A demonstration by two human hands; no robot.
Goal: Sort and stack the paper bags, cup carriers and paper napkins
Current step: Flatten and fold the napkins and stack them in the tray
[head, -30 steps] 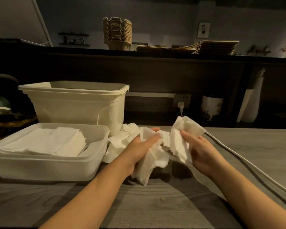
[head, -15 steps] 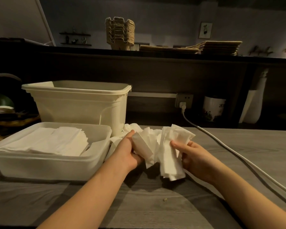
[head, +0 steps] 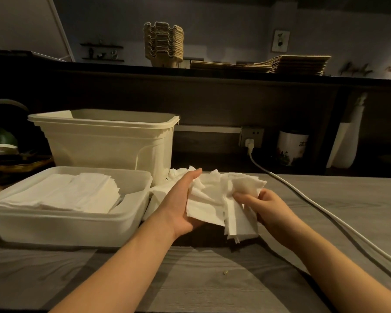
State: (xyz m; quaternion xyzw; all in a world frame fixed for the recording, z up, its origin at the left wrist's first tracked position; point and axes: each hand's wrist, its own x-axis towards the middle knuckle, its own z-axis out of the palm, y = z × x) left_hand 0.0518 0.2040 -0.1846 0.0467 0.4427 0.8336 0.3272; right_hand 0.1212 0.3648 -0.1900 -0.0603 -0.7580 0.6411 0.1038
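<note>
Above the table (head: 212, 281), left hand (head: 181, 201) and right hand (head: 272, 210) clutch napkins (head: 209, 199) (crumpled) between them.

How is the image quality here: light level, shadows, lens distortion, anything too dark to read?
Head view: dim, warm light, yet the napkins held by the left hand and right hand read bright and sharp. Head view: the hands throw soft shadows on the table; under the shelf is near black. Head view: wide-angle bending bows the shelf edge.
</note>
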